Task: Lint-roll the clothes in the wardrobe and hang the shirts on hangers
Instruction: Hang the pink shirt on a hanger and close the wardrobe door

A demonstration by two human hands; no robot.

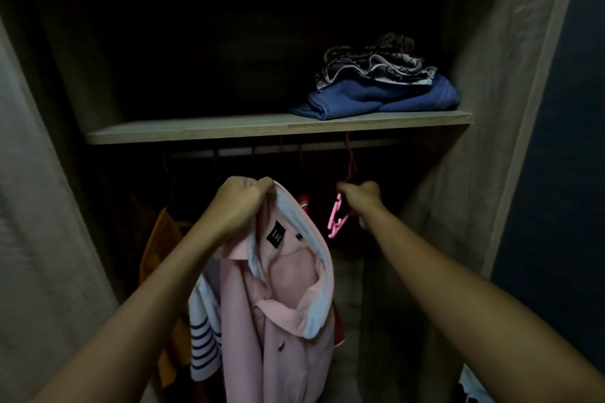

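A pink shirt [288, 304] with a white-lined collar and a black label hangs from my left hand [240, 203], which pinches the collar's top just below the wardrobe rail [294, 149]. To its right, my right hand [363, 198] grips a pink plastic hanger [337, 222] whose hook reaches up to the rail. The hanger is bare and sits beside the shirt, apart from it. No lint roller is in view.
An orange garment [163, 239], a navy-striped white top [204, 330] and a red garment [304, 203] hang on the rail's left and middle. Folded blue jeans [376, 100] with patterned cloth [376, 65] on top lie on the shelf [196, 131]. Wardrobe walls close both sides.
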